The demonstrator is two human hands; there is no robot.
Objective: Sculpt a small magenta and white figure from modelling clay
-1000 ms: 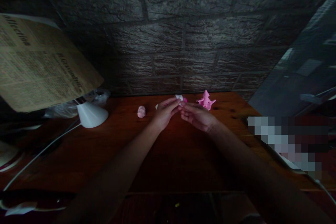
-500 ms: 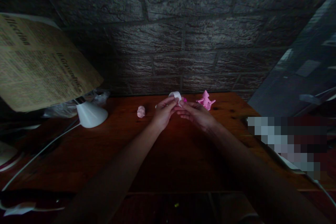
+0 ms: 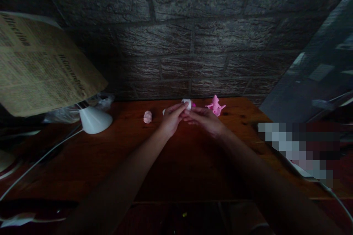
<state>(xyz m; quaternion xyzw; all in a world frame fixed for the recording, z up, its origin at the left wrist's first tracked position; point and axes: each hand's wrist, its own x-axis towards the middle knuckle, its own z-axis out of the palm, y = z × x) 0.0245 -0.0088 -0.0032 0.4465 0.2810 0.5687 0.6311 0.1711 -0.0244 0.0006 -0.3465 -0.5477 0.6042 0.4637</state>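
Both hands meet over the far middle of the wooden table, pinching a small white clay-like piece (image 3: 187,103). My left hand (image 3: 172,118) has its thumb on the piece's near side; its other fingers are partly hidden behind. From the right, my right hand (image 3: 204,119) closes thumb and fingers on the same piece, touching the left fingertips. A pale pink clay-like lump (image 3: 148,117) lies left of the hands. Just right of them stands a pink pointed figure (image 3: 216,105) with arm-like spikes. A bright magenta bit (image 3: 193,105) shows behind the right fingers.
A lamp with a newsprint shade (image 3: 49,66) and white base (image 3: 95,120) stands at left, its cable (image 3: 41,161) running forward. Crumpled clear plastic (image 3: 64,114) lies behind it. A dark brick wall (image 3: 171,36) backs the wooden table (image 3: 176,169). A blurred-out object (image 3: 299,154) lies at right.
The white piece has gone from a raised, curved strip to a smaller, more compact shape between the fingertips. Both hands stay nearly in place; the view has shifted slightly.
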